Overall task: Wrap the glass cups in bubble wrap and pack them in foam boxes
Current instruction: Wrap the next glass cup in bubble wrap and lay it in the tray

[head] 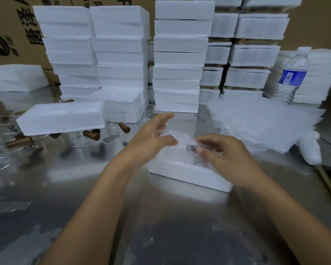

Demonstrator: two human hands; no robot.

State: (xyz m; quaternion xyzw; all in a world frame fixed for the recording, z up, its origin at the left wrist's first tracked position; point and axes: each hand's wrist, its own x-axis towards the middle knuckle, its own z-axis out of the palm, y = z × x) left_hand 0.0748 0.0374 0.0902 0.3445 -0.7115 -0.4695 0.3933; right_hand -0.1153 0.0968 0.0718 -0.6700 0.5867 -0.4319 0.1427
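Note:
An open white foam box point(187, 174) sits on the steel table in front of me. Inside it lies a cup bundled in bubble wrap point(182, 148), with a dark handle showing through. My left hand point(153, 136) hovers over the bundle's left side, blurred, fingers spread and fairly straight. My right hand point(224, 155) rests on the bundle's right side with curved fingers pressing the wrap down. Bare glass cups with brown handles point(116, 124) stand to the left. A pile of bubble wrap sheets point(262, 121) lies to the right.
A foam lid point(61, 117) rests on several cups at left. Tall stacks of foam boxes point(120, 50) fill the back, with cardboard cartons behind. A water bottle point(292, 75) stands at back right, and a white roll point(310, 150) lies by the table's right edge.

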